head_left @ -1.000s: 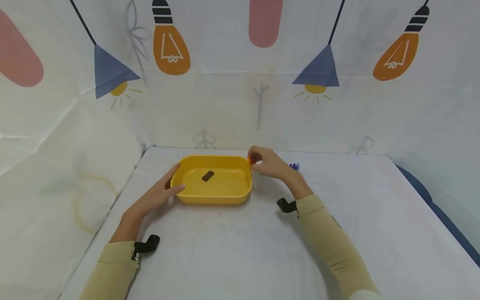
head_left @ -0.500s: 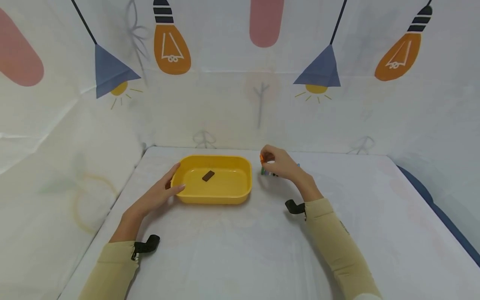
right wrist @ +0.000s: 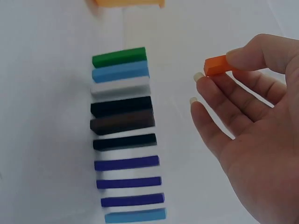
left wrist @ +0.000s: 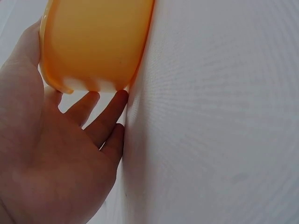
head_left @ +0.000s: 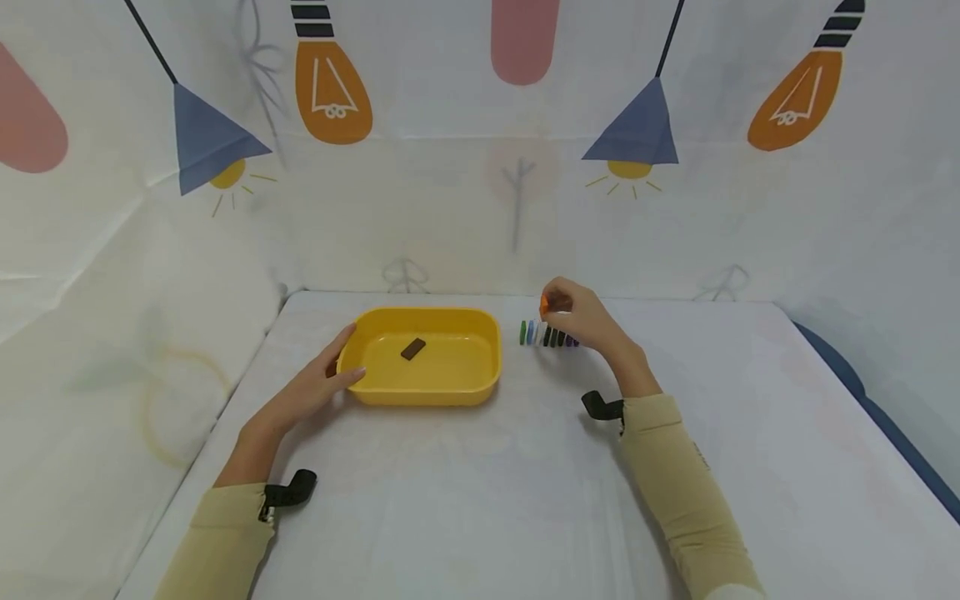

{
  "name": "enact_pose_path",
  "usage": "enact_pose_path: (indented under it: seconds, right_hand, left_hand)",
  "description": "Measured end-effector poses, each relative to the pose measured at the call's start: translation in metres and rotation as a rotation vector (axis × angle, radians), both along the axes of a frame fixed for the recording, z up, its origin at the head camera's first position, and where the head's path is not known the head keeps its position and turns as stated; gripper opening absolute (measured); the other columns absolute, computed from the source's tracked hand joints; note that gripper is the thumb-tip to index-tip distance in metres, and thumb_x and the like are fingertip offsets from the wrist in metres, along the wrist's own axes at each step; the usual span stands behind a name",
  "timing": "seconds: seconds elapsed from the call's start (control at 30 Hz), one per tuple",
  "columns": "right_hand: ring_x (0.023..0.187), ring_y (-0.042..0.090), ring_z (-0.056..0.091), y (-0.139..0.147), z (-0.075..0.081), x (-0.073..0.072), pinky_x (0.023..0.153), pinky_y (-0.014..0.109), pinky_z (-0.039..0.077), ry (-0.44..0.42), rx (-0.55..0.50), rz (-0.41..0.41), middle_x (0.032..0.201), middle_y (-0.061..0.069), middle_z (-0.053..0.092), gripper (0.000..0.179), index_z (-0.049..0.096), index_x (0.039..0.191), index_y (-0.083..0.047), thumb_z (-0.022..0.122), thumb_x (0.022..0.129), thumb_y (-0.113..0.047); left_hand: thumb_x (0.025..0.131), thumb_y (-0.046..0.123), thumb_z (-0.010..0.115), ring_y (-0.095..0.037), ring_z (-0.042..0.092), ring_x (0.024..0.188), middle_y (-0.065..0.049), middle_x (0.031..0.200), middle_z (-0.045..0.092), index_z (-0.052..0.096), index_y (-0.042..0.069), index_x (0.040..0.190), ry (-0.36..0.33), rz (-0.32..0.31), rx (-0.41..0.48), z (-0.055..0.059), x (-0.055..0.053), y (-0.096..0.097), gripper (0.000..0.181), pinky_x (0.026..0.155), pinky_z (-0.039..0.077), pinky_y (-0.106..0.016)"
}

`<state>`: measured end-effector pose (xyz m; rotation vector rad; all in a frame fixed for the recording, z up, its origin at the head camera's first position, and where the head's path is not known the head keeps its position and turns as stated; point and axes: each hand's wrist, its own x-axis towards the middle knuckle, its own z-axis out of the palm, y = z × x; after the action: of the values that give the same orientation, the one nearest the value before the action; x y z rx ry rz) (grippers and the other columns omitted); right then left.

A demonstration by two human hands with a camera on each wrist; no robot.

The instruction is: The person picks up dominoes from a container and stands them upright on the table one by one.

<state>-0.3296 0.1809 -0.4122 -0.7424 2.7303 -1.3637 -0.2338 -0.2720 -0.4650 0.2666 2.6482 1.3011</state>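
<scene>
My left hand [head_left: 309, 390] grips the left end of a yellow tray [head_left: 420, 397], thumb over the rim and fingertips against the outer wall [left wrist: 98, 42]. In the tray lies one dark brown rectangular block [head_left: 413, 348]. To the right of the tray, my right hand [head_left: 588, 321] pinches an orange rectangular block [right wrist: 216, 65] between thumb and fingers, above the table. Beneath and beside it runs a row of similar narrow blocks, among them a green block [right wrist: 119, 57], a white block [right wrist: 120, 87], a brown block [right wrist: 122, 122] and a purple block [right wrist: 127, 163].
A white cloth covers the table [head_left: 465, 500]. Behind it hangs a pale sheet [head_left: 450, 208] printed with lamps and bulbs. A dark blue edge [head_left: 832, 367] shows beyond the table's right side. Black wrist mounts [head_left: 602, 407] sit at both cuffs.
My right hand has moved right, away from the tray's right rim, carrying the orange block, and now hovers by the row, more of which shows. My left hand stays on the tray.
</scene>
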Motion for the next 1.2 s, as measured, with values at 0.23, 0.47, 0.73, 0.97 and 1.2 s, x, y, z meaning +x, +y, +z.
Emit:
enact_pose_path:
  seconds: [0.23, 0.47, 0.73, 0.97, 1.2]
  right_hand:
    - [0.104, 0.027, 0.063, 0.015, 0.002, -0.001, 0.091, 0.042, 0.051, 0.015, -0.024, -0.037, 0.107, 0.014, 0.064, 0.021, 0.059, 0.110, -0.006, 0.059, 0.089, -0.005]
    - [0.105, 0.027, 0.062, 0.027, 0.002, 0.000, 0.088, 0.037, 0.051, 0.001, -0.017, -0.061, 0.109, 0.015, 0.063, 0.024, 0.058, 0.113, -0.004, 0.058, 0.089, -0.005]
    - [0.107, 0.035, 0.061, 0.040, -0.004, -0.003, 0.085, 0.034, 0.050, -0.045, -0.007, -0.107, 0.111, 0.022, 0.062, 0.025, 0.055, 0.114, 0.002, 0.054, 0.089, 0.000]
    - [0.104, 0.030, 0.062, 0.052, -0.009, -0.003, 0.082, 0.029, 0.049, -0.036, -0.002, -0.136, 0.111, 0.019, 0.062, 0.026, 0.056, 0.114, 0.000, 0.056, 0.089, -0.003]
    - [0.098, 0.023, 0.062, 0.065, -0.016, -0.005, 0.082, 0.031, 0.050, -0.018, -0.031, -0.180, 0.108, 0.017, 0.063, 0.023, 0.057, 0.112, -0.002, 0.058, 0.089, -0.005]
  left_hand:
    - [0.099, 0.045, 0.057, -0.034, 0.006, 0.156, 0.001, 0.170, 0.002, 0.000, 0.043, 0.158, 0.001, 0.004, 0.014, 0.000, 0.001, 0.002, 0.082, 0.121, 0.011, -0.065]
    - [0.099, 0.047, 0.056, -0.035, 0.005, 0.156, -0.002, 0.170, 0.002, -0.001, 0.040, 0.159, 0.001, 0.010, -0.002, 0.001, 0.001, 0.002, 0.083, 0.121, 0.011, -0.065]
    - [0.099, 0.046, 0.056, -0.034, 0.005, 0.156, 0.000, 0.170, 0.002, -0.001, 0.041, 0.159, 0.002, 0.014, -0.004, 0.001, 0.002, 0.002, 0.083, 0.121, 0.011, -0.065]
    - [0.099, 0.047, 0.056, -0.034, 0.004, 0.156, 0.001, 0.170, 0.001, -0.001, 0.042, 0.158, -0.009, 0.011, 0.007, -0.001, 0.000, 0.003, 0.083, 0.121, 0.010, -0.065]
    - [0.099, 0.048, 0.056, -0.034, 0.004, 0.156, 0.002, 0.170, 0.001, -0.001, 0.044, 0.157, -0.008, 0.016, 0.002, 0.000, 0.002, 0.001, 0.082, 0.120, 0.010, -0.066]
